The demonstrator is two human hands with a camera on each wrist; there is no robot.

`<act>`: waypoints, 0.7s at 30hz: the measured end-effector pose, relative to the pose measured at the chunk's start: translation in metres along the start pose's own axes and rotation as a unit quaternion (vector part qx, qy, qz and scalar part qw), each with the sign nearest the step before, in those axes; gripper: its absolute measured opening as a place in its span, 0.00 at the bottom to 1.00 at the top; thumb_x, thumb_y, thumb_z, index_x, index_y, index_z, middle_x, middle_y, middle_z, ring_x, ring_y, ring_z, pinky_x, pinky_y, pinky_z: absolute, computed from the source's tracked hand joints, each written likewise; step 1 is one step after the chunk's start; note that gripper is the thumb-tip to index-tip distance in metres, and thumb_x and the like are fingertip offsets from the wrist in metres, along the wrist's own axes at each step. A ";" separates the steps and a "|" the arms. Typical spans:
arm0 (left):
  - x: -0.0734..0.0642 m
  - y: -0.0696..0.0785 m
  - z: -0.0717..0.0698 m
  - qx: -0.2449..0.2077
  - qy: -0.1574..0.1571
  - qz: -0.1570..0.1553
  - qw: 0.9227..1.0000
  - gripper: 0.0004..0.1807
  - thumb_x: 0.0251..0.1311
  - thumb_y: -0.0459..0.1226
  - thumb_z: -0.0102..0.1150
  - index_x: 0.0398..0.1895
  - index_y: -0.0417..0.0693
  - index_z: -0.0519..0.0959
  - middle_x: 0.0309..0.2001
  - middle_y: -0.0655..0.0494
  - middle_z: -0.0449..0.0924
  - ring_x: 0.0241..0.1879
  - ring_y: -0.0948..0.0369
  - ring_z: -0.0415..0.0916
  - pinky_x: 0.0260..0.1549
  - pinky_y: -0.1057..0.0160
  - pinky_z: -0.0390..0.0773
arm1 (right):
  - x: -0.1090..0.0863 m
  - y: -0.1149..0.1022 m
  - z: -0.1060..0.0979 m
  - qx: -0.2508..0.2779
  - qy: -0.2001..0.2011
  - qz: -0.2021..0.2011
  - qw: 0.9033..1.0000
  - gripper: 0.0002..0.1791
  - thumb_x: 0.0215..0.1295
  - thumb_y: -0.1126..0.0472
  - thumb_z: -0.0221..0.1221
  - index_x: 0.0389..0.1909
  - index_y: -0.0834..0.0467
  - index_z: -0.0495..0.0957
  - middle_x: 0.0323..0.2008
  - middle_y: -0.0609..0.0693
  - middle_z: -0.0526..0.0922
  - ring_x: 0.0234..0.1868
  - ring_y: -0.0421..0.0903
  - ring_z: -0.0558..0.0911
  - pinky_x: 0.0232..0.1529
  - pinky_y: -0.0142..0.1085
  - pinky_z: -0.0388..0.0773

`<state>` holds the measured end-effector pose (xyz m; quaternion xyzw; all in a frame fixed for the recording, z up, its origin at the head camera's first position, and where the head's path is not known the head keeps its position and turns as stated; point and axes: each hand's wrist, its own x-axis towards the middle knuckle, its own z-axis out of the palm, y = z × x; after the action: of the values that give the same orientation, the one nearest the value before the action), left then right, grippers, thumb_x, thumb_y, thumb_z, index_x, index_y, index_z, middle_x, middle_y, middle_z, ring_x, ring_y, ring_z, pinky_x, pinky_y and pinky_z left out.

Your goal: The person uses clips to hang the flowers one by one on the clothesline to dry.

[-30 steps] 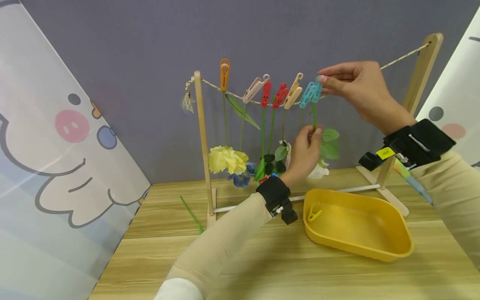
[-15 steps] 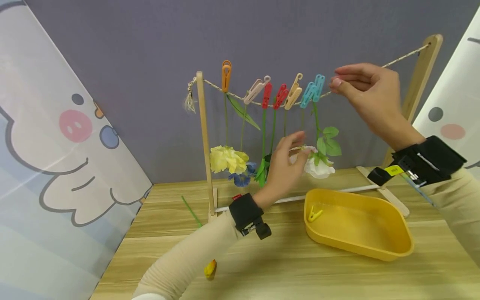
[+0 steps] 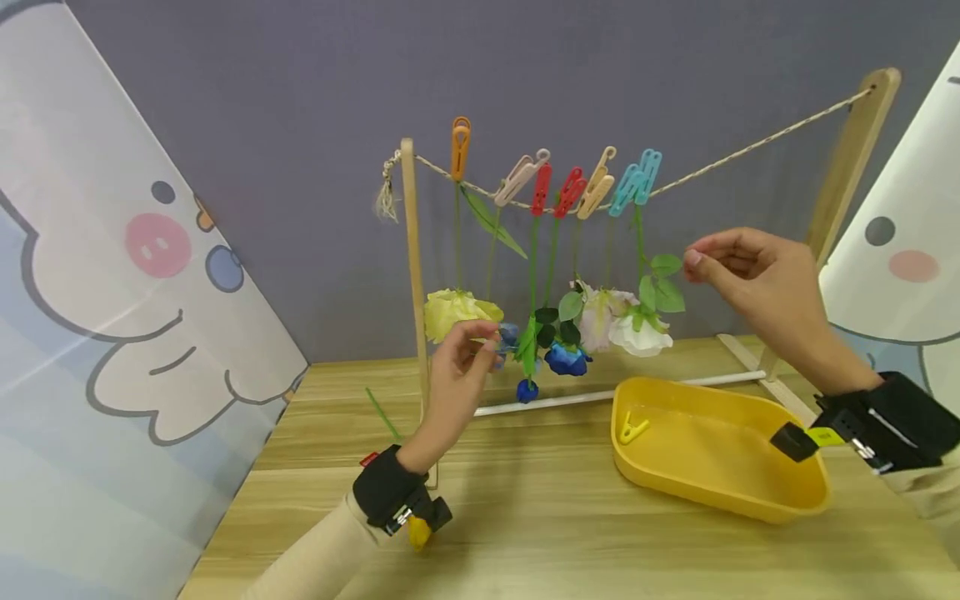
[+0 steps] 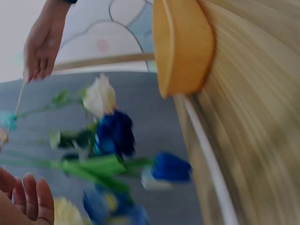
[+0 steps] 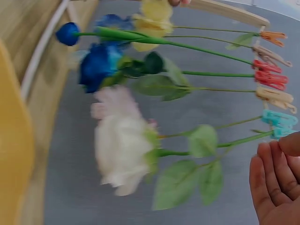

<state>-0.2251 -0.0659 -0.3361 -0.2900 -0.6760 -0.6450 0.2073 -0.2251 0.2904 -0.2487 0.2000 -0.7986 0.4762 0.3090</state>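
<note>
Several artificial flowers hang upside down from a rope (image 3: 750, 150), held by coloured clothespins. A white rose (image 3: 640, 337) hangs furthest right, under a blue clothespin (image 3: 648, 175). My right hand (image 3: 772, 296) is in the air right of that rose's leaves, fingers loosely bent and holding nothing. My left hand (image 3: 457, 387) is also without a thing in it, in front of the yellow flower (image 3: 453, 310) and partly covering it. Blue roses (image 3: 567, 359) hang in the middle; the left wrist view shows a blue bud (image 4: 171, 166) too. A yellow tulip (image 3: 418, 533) lies partly hidden behind my left wrist.
A yellow basin (image 3: 720, 500) with a yellow clothespin (image 3: 633, 430) inside stands at the right of the wooden table (image 3: 555, 525). Wooden posts (image 3: 414, 267) carry the rope, and a white bar (image 3: 555, 401) runs low between them.
Both hands have come away from the white rose's stem and clothespin, leaving it hanging. My left hand moved left and down; my right hand moved right, then down.
</note>
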 end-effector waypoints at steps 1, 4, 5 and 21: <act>-0.004 -0.002 -0.008 0.009 0.007 -0.006 1.000 0.10 0.75 0.27 0.53 0.55 0.33 0.76 0.48 0.35 0.78 0.36 0.50 0.79 0.36 0.60 0.82 | -0.006 0.003 0.001 -0.013 -0.005 0.008 1.000 0.09 0.70 0.64 0.66 0.47 0.65 0.85 0.36 0.49 0.89 0.35 0.36 0.88 0.39 0.20 0.79; -0.017 -0.009 -0.033 0.031 0.025 -0.023 0.999 0.09 0.75 0.27 0.54 0.54 0.33 0.77 0.46 0.38 0.79 0.33 0.55 0.78 0.34 0.62 0.82 | -0.024 0.011 0.006 -0.064 -0.024 0.026 0.997 0.07 0.70 0.61 0.67 0.44 0.59 0.86 0.35 0.47 0.89 0.34 0.31 0.86 0.36 0.19 0.78; -0.023 -0.012 -0.042 0.040 0.033 -0.029 0.998 0.09 0.75 0.27 0.54 0.53 0.33 0.77 0.46 0.39 0.79 0.32 0.55 0.78 0.32 0.63 0.82 | -0.030 0.013 0.009 -0.079 -0.032 0.030 0.996 0.06 0.69 0.60 0.68 0.43 0.57 0.86 0.34 0.46 0.89 0.33 0.30 0.86 0.35 0.19 0.77; -0.088 -0.056 -0.130 0.249 0.062 -0.280 0.925 0.10 0.71 0.28 0.57 0.52 0.35 0.78 0.49 0.40 0.79 0.36 0.46 0.82 0.29 0.59 0.85 | -0.084 0.057 0.043 -0.158 -0.203 0.008 0.966 0.08 0.63 0.68 0.69 0.35 0.50 0.85 0.28 0.36 0.85 0.29 0.34 0.83 0.32 0.30 0.82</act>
<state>-0.2084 -0.2057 -0.4249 0.0125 -0.8542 -0.5046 0.1248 -0.2121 0.2808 -0.3582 0.2343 -0.9112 0.2963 0.1643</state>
